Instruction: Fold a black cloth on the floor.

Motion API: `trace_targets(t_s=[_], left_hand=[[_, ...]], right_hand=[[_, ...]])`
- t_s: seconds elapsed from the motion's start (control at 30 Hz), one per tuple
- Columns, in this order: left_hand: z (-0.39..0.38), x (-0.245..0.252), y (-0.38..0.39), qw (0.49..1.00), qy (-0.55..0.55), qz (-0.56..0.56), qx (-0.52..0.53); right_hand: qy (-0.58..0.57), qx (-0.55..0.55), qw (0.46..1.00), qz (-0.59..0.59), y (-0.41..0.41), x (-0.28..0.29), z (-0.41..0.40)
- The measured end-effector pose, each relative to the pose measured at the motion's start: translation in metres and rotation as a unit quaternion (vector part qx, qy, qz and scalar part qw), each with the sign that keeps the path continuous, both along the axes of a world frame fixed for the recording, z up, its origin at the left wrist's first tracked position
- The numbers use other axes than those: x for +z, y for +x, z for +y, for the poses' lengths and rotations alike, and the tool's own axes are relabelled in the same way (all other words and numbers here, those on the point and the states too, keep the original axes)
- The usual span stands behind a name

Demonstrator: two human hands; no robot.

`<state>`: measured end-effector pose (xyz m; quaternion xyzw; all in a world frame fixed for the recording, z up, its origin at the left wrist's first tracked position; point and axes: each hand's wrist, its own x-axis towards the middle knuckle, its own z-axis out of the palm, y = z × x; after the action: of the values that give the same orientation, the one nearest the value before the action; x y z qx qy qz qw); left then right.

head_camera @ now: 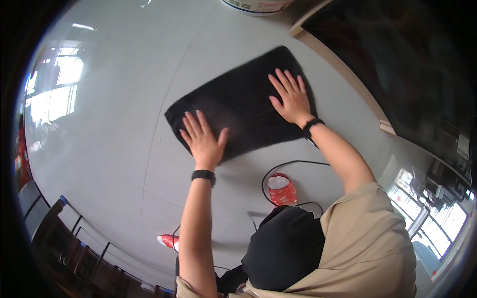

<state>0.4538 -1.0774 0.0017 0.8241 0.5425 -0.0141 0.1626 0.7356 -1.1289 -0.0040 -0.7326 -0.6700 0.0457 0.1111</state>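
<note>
A black rectangular cloth or mat [242,100] lies flat on the glossy grey floor [111,123] before me, set at a slant. My left hand [205,143] rests palm down on its near left part, fingers apart and thumb out. Toward the right end, my right hand [292,97] is also spread palm down on the dark surface. Both hands hold nothing. Each wrist wears a black band. Whether the black piece is one layer or folded cannot be told.
A white bucket [257,6] stands at the top edge. A dark panel with a light wooden frame [343,74] is at the right. A black cable [266,177] loops around my red shoe [283,192]. Dark furniture [82,257] lines the lower left.
</note>
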Motion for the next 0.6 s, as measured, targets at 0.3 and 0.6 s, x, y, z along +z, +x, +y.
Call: trace_targets(t_s=[0.3, 0.6], left_hand=[[-0.103, 0.007, 0.062, 0.978, -0.061, -0.05, -0.191], [-0.104, 0.007, 0.053, 0.97, -0.089, -0.124, -0.19]], right_hand=[[-0.09, -0.134, 0.987, -0.021, 0.009, -0.003, -0.225], [-0.112, -0.117, 0.986, -0.036, 0.009, -0.007, -0.228]])
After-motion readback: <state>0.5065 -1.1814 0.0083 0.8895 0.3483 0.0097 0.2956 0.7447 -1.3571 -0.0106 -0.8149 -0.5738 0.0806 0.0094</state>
